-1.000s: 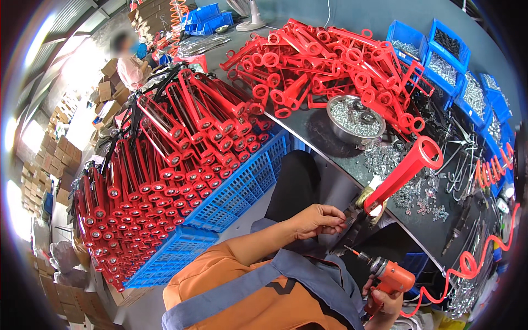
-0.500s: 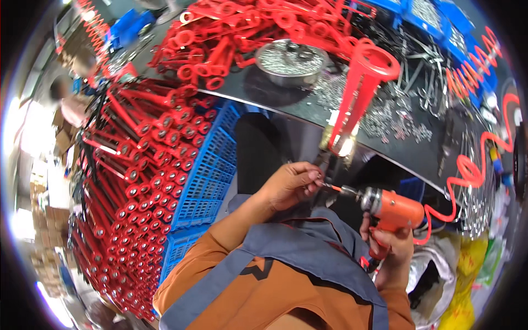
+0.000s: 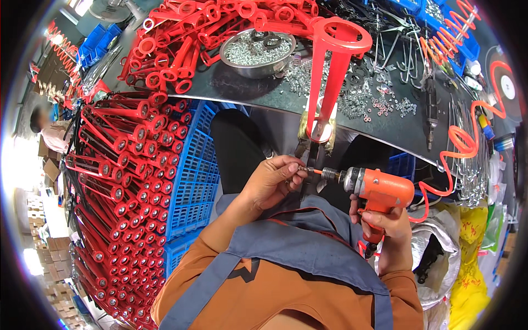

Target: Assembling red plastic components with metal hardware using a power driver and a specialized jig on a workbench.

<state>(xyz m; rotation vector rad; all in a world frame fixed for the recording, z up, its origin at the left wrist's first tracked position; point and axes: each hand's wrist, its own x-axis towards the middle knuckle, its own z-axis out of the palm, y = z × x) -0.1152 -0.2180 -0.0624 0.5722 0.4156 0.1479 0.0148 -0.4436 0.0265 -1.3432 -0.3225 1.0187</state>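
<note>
Since half a second earlier, the view had swung so the dark counter (image 3: 264,91) sat higher, and the orange air screwdriver (image 3: 379,190) had closed in on the left hand's fingertips.

Largest, at 9 o'clock, the blue plastic crate (image 3: 192,170) held stacked rows of finished red tubular frames (image 3: 115,187), ring ends facing out. At 12 o'clock a loose heap of red frames (image 3: 187,44) lay on the counter, beside a round steel pan (image 3: 257,52) filled with small screws and a few dark rings. More screws and washers (image 3: 363,102) lay scattered at 1 o'clock. Blue bins (image 3: 96,41) at 11 o'clock held contents too small to tell.

One red frame (image 3: 330,71) stood upright at centre, its lower end seated in a brass-coloured fixture (image 3: 316,137) at the counter edge.

The left hand (image 3: 272,181) pinched something small, likely a screw, at the driver's bit (image 3: 314,171). The right hand (image 3: 388,223) was wrapped tight around the screwdriver's handle, its red coiled hose (image 3: 462,143) trailing to 3 o'clock.

Judging by this, the step was loading a fastener onto the bit; the next move would call for lining the tip up with the frame's clamped end and holding it square.
</note>
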